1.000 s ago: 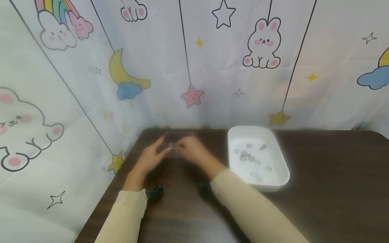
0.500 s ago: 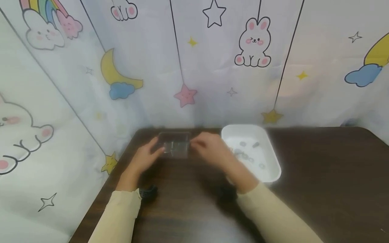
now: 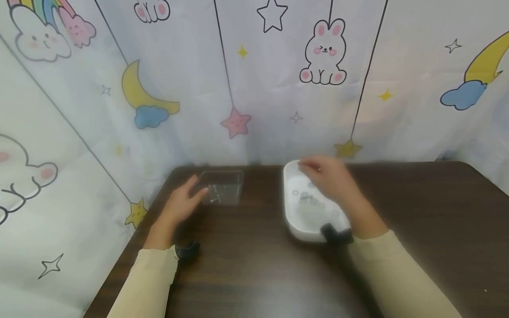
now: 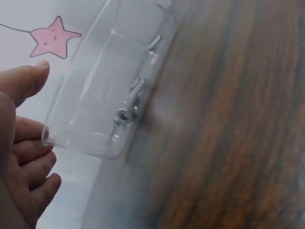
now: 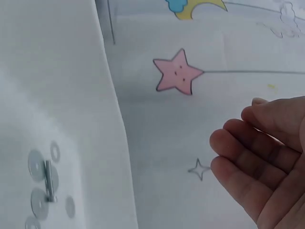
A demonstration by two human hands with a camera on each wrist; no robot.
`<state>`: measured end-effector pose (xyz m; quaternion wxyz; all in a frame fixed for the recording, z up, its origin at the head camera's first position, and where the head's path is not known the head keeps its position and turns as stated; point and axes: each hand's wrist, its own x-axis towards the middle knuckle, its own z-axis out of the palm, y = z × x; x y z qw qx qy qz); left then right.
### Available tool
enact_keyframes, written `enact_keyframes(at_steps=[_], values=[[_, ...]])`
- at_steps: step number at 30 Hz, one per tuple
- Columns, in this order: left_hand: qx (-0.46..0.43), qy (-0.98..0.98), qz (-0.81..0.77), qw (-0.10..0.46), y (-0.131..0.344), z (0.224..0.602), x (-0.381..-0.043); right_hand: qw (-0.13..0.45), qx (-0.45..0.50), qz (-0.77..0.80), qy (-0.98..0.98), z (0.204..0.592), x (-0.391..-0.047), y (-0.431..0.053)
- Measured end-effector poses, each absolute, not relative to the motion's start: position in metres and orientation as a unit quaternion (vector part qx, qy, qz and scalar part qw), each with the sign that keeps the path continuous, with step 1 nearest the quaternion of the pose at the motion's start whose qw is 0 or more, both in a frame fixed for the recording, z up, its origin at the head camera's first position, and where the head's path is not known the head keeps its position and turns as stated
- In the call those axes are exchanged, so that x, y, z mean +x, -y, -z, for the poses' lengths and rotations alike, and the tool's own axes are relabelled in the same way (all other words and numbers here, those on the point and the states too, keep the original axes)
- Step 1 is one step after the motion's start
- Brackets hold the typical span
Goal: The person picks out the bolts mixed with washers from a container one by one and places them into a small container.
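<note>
While a cartoon-printed curtain point(image 3: 262, 88) backs the brown table point(image 3: 246, 251), both hands point(image 3: 180, 203) point(image 3: 332, 176) curve unclenched.

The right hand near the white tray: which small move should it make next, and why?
Probably lower the right hand into the white tray and pinch the silvery pin: it lies there among rings, the hand appears empty, and the clear box beside the left hand contains small silvery pieces.

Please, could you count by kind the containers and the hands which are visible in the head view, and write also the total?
Clear container: 1
White tray: 1
Hands: 2, the left hand and the right hand
Total: 4
</note>
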<state>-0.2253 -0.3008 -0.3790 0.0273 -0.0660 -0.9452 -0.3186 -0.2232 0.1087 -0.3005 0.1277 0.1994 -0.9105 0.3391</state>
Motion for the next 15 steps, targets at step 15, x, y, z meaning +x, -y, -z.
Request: enact_keyframes(at_steps=[15], values=[[-0.199,0.943,0.263,0.041,0.223,0.344,-0.204,0.085,0.139,-0.36,0.919,0.304,-0.234,-0.131]])
